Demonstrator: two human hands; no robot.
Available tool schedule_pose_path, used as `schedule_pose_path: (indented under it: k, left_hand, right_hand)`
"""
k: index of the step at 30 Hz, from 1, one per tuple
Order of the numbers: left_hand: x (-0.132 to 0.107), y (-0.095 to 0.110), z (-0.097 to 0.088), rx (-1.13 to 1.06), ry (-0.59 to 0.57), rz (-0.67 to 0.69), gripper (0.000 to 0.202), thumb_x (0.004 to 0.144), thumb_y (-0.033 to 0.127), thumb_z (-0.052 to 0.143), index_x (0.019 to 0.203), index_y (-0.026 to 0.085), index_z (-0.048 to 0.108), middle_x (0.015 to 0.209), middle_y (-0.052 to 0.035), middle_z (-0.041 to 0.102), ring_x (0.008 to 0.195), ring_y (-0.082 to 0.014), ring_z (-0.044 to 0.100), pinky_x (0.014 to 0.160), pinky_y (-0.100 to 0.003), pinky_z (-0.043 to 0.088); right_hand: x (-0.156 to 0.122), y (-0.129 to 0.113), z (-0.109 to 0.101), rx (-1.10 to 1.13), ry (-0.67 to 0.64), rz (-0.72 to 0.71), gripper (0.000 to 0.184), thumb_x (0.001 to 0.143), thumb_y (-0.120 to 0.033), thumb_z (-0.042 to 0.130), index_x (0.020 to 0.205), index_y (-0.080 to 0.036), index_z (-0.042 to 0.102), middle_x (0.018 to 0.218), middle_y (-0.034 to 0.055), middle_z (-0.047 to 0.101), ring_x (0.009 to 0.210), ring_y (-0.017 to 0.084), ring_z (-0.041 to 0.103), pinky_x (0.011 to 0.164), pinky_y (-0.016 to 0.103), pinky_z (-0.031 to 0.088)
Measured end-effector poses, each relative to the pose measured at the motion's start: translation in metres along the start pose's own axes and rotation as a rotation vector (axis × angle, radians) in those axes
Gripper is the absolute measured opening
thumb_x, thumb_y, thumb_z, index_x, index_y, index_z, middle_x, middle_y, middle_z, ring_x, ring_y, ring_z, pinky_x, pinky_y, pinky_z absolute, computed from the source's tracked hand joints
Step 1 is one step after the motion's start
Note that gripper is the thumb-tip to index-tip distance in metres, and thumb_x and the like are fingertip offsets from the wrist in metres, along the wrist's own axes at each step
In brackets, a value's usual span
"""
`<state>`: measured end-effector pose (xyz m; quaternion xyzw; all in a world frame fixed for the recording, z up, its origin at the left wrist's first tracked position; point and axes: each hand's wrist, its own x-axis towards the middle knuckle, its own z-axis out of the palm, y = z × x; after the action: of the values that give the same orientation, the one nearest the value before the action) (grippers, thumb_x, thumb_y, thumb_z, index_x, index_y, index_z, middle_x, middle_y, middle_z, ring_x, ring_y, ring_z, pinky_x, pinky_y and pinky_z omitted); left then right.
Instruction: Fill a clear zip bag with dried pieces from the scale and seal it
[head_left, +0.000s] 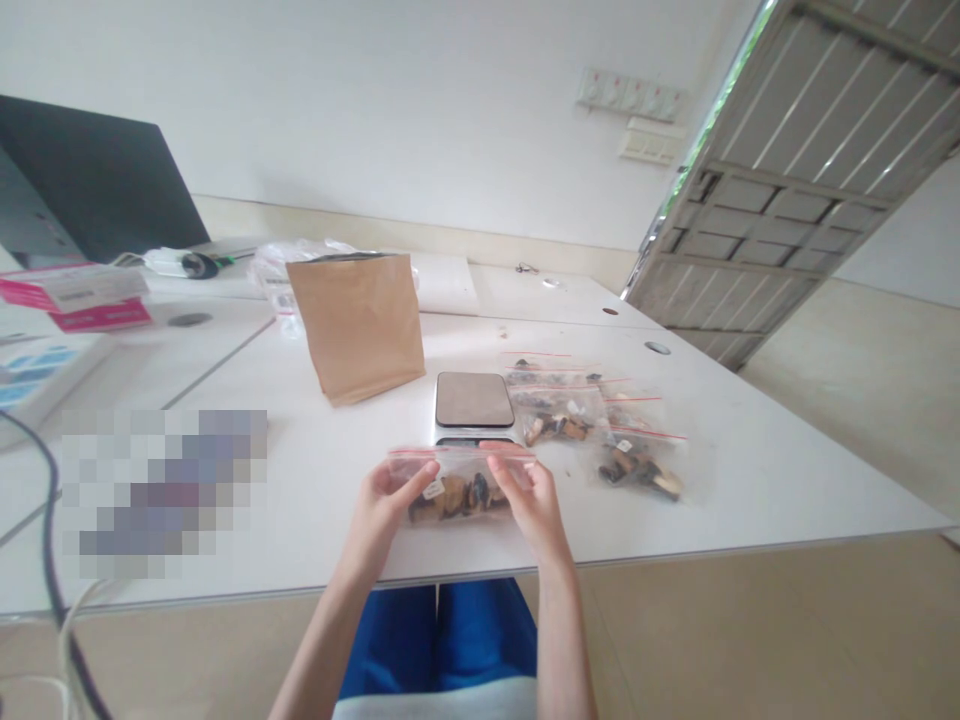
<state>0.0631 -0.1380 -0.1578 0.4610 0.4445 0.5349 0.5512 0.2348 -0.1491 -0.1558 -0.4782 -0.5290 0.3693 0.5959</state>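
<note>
Both hands hold a clear zip bag [457,497] by its red-striped top, just in front of the scale. Brown and dark dried pieces and a small white label show inside it. My left hand [386,495] pinches the left end of the seal, thumb on the near side. At the right end, my right hand [532,497] grips the same seal between thumb and fingers. Behind the bag sits a kitchen scale [474,400] with a square metal plate; its display is partly covered by the bag and fingers.
Several filled zip bags [637,470] lie right of the scale. An upright brown paper pouch [360,325] stands behind on the left. Farther left are pink boxes [97,312], a monitor [97,180] and a dark cable [52,540]. The table's front edge [675,553] runs close by.
</note>
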Motion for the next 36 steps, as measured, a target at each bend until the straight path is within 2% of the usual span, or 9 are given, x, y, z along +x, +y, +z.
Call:
schedule_pose_path:
  k: [3, 9, 15, 19, 23, 25, 29, 36]
  left_hand:
    - [0.000, 0.000, 0.002, -0.005, 0.026, -0.022, 0.040, 0.067, 0.045, 0.073, 0.092, 0.014, 0.071, 0.089, -0.0099, 0.073, 0.085, -0.0245, 0.067, 0.077, -0.033, 0.051]
    - [0.001, 0.001, 0.004, 0.066, 0.026, -0.004, 0.038, 0.069, 0.047, 0.072, 0.087, 0.014, 0.073, 0.087, -0.0091, 0.074, 0.086, -0.0251, 0.067, 0.077, -0.032, 0.050]
    - [0.001, 0.004, 0.005, 0.143, 0.096, 0.117, 0.028, 0.069, 0.044, 0.072, 0.075, 0.016, 0.073, 0.086, -0.0067, 0.072, 0.083, -0.0211, 0.065, 0.074, -0.027, 0.048]
    - [0.001, 0.004, 0.002, 0.122, 0.054, 0.137, 0.027, 0.071, 0.044, 0.070, 0.075, 0.017, 0.071, 0.080, -0.0051, 0.069, 0.077, -0.0192, 0.064, 0.071, -0.026, 0.048]
    - [0.001, 0.004, -0.001, 0.055, -0.044, 0.084, 0.027, 0.070, 0.041, 0.072, 0.081, 0.017, 0.070, 0.087, -0.0053, 0.069, 0.083, -0.0199, 0.064, 0.076, -0.027, 0.049]
    - [0.001, 0.004, -0.001, 0.044, -0.053, 0.079, 0.027, 0.069, 0.040, 0.073, 0.084, 0.017, 0.071, 0.089, -0.0054, 0.069, 0.084, -0.0199, 0.064, 0.076, -0.027, 0.049]
    - [0.001, 0.006, 0.003, 0.084, -0.030, 0.127, 0.024, 0.070, 0.039, 0.073, 0.078, 0.017, 0.073, 0.087, -0.0060, 0.071, 0.081, -0.0194, 0.065, 0.073, -0.026, 0.049]
    - [0.002, 0.009, 0.012, 0.184, 0.038, 0.173, 0.024, 0.070, 0.041, 0.071, 0.072, 0.017, 0.074, 0.083, -0.0071, 0.072, 0.078, -0.0198, 0.065, 0.070, -0.026, 0.049]
  right_hand:
    - [0.001, 0.001, 0.000, -0.031, 0.031, -0.029, 0.021, 0.079, -0.037, 0.064, 0.085, -0.018, 0.071, 0.089, 0.0070, 0.072, 0.091, 0.022, 0.065, 0.085, 0.036, 0.049]
    - [0.001, 0.001, 0.000, -0.095, 0.118, -0.072, 0.017, 0.076, -0.035, 0.067, 0.079, -0.018, 0.070, 0.082, 0.0062, 0.071, 0.081, 0.020, 0.066, 0.078, 0.034, 0.051]
    - [0.000, -0.003, 0.004, -0.080, 0.167, -0.099, 0.017, 0.072, -0.035, 0.070, 0.074, -0.018, 0.071, 0.075, 0.0052, 0.069, 0.073, 0.019, 0.065, 0.071, 0.032, 0.052]
    - [0.000, -0.002, 0.005, -0.014, 0.125, -0.048, 0.017, 0.072, -0.035, 0.070, 0.073, -0.018, 0.071, 0.075, 0.0051, 0.071, 0.074, 0.020, 0.066, 0.072, 0.033, 0.052]
    - [0.001, -0.001, 0.005, 0.070, 0.078, 0.007, 0.018, 0.072, -0.035, 0.070, 0.078, -0.018, 0.073, 0.083, 0.0064, 0.073, 0.082, 0.021, 0.067, 0.079, 0.036, 0.051]
    - [0.000, -0.003, 0.006, 0.077, 0.053, 0.017, 0.018, 0.071, -0.034, 0.070, 0.079, -0.018, 0.073, 0.085, 0.0071, 0.073, 0.084, 0.022, 0.067, 0.080, 0.037, 0.051]
    - [0.000, -0.007, 0.009, 0.035, 0.006, 0.032, 0.018, 0.071, -0.034, 0.070, 0.076, -0.017, 0.073, 0.080, 0.0071, 0.072, 0.079, 0.022, 0.066, 0.073, 0.036, 0.052]
    - [0.000, -0.004, 0.021, 0.005, 0.156, -0.045, 0.016, 0.072, -0.032, 0.068, 0.069, -0.016, 0.070, 0.071, 0.0048, 0.067, 0.071, 0.019, 0.063, 0.067, 0.032, 0.051]
